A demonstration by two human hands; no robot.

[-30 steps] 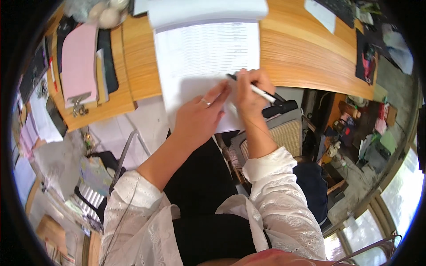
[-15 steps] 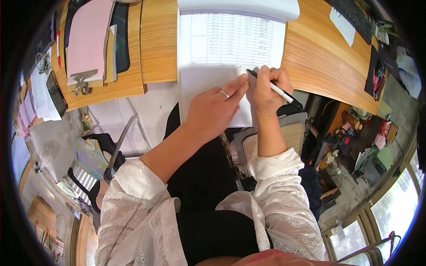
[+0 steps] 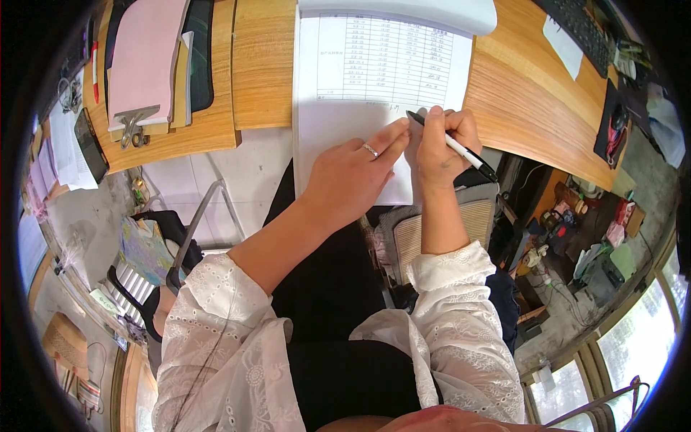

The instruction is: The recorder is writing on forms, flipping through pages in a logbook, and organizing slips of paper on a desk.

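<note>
A stack of white sheets point(image 3: 327, 133) lies at the front edge of the desk, its top pages folded back at the far end. The uppermost sheet bears a printed table point(image 3: 396, 61) with rows filled in. My right hand point(image 3: 445, 147) grips a black-and-white pen point(image 3: 461, 149), its tip at the paper just below the table, beside a few small handwritten marks. Close by on the left, my left hand point(image 3: 353, 173), with a ring on one finger, rests flat on the sheet, fingers stretched toward the pen tip. Whether the tip touches the paper I cannot tell.
On the wooden desk point(image 3: 266, 79), a pink clipboard point(image 3: 144, 65) with a metal clip stands left, near a red pen point(image 3: 95, 72) and a dark phone point(image 3: 92, 147). A keyboard point(image 3: 572, 32) is at far right. Below are a chair seat point(image 3: 446, 227) and floor clutter.
The whole view has shifted slightly, so the sheets and both hands appear a little further right. Against the paper, the hands and pen have hardly moved.
</note>
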